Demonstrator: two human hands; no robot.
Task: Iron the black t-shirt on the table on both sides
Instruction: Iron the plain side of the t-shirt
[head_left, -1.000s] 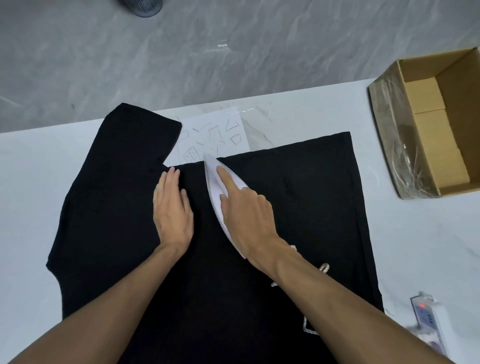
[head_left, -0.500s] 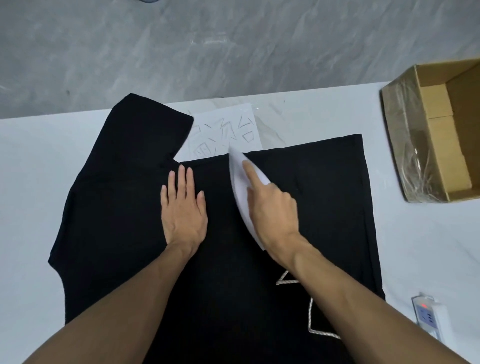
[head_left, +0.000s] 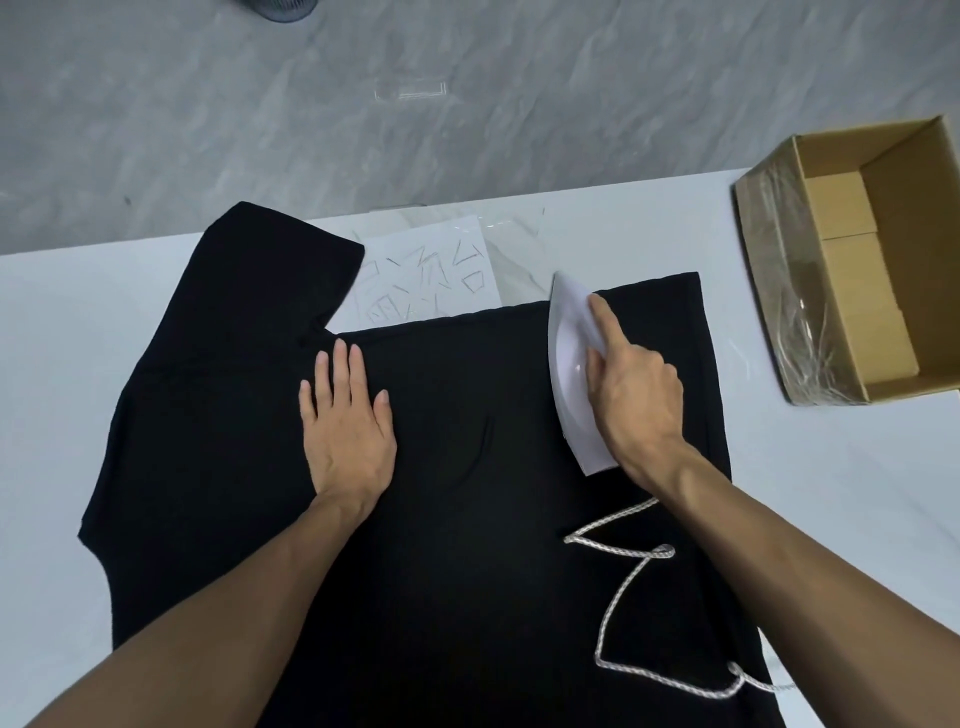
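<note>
The black t-shirt (head_left: 467, 519) is lying spread flat on the white desk (head_left: 62, 364), one sleeve reaching toward the far left. The left hand (head_left: 348, 431) is pressing palm-down on the fabric, fingers straight, holding nothing. The right hand (head_left: 634, 395) is gripping the white iron (head_left: 569, 374), index finger stretched along its top. The iron is resting on the shirt's far right part, its tip at the edge. Its braided cord (head_left: 618, 587) is trailing across the shirt. A cardboard box (head_left: 779, 291) is standing further right.

T-shirt (head_left: 467, 571) near side cut by bottom edge; iron (head_left: 569, 364) handle hidden under right hand (head_left: 636, 397); box (head_left: 779, 291) cropped right
</note>
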